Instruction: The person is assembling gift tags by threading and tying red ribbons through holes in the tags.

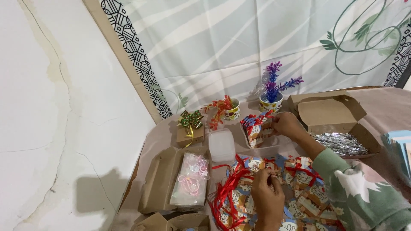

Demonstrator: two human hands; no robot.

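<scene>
Pinching a red ribbon (233, 182) among the ribboned favours (304, 192) at the table's near edge, the left hand (267, 194) grips tight; the right hand (287, 125) grasps a tagged bundle (256, 128) mid-table, over a clear tray (257, 143).

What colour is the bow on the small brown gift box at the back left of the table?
The bow is green and gold, on the small brown gift box; head view shows it.

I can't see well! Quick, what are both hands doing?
Left hand: pinched shut on a red-ribboned tag.
Right hand: closed on a bundle of tags.
</scene>
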